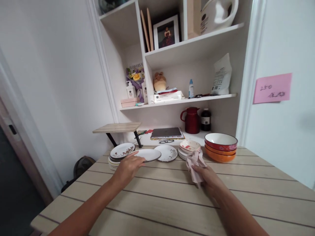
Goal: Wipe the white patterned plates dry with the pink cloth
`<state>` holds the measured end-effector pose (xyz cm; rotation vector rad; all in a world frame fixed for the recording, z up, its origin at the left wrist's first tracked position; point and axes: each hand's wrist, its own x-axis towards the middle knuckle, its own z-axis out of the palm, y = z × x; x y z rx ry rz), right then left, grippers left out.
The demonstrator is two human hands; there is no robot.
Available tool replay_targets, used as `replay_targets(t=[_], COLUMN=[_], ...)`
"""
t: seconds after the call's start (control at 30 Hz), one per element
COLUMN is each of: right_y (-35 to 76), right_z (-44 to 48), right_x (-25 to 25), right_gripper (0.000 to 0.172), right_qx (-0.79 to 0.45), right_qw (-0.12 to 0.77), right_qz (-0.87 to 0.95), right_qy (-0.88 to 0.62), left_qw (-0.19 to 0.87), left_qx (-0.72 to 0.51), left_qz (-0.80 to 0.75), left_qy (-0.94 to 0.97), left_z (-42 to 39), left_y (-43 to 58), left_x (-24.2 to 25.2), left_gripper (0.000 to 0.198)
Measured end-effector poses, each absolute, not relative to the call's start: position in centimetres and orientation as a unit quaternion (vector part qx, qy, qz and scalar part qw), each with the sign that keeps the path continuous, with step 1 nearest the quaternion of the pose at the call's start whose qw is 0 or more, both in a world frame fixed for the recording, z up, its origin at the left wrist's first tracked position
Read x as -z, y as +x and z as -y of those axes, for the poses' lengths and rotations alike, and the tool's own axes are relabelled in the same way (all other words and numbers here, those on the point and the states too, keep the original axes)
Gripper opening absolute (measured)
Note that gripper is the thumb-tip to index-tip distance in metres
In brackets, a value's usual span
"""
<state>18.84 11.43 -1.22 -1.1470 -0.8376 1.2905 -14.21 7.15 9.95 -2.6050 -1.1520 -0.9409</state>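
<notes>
My left hand (pixel 131 166) grips the near left edge of a white plate (pixel 149 154) with a dark rim, held a little above the table. Left of it stands a stack of plates (pixel 122 150), the top one with a brown floral pattern. A single white plate (pixel 167 153) with a grey floral pattern lies just right of the held one. My right hand (pixel 205 175) is closed on a crumpled pale pink cloth (pixel 195 165). Behind the cloth, a patterned dish (pixel 189 145) rests on a stack of small white plates (pixel 182 154), which the cloth partly hides.
Red and orange bowls (pixel 220 149) are stacked at the right on the slatted table (pixel 157 203). A small wooden stand (pixel 117 127) is at the back left. Farther back are glasses (pixel 166 141), a laptop (pixel 166 132), a red jug (pixel 192 121) and a dark bottle (pixel 205 120).
</notes>
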Motion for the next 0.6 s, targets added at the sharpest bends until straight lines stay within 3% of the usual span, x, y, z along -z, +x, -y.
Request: replay_targets(t=[0.1,0.23,0.4,0.47,0.6], right_y=[18.8,18.6,18.2,17.6,15.9], right_z=[-11.1,-10.2,-8.8,-8.4,-8.0], right_x=[0.7,-1.0,-3.4,-3.5,-2.3], right_gripper=[0.034,0.043,0.049,0.045,0.029], right_qx=[-0.563,-0.546,-0.411,-0.402,-0.322], right_qw=[0.580,0.598,0.641,0.586,0.375], right_qz=[0.342,0.351,0.451,0.529,0.687], right_qy=[-0.480,-0.471,-0.465,-0.463,-0.533], left_qw=[0.059,0.016,-0.017,-0.022,-0.044], left_qx=[0.271,0.245,0.205,0.205,0.232], left_qz=[0.318,0.253,0.185,0.175,0.169], left_qy=[-0.907,-0.936,-0.961,-0.963,-0.957], left_z=[-6.0,-4.8,-4.6,-5.0,-6.2], left_y=[-11.4,-8.2,-6.4,-6.3,-6.9], left_x=[-9.3,-7.8,-5.1,-4.4,-3.6], left_gripper=[0.025,0.029,0.032,0.033,0.034])
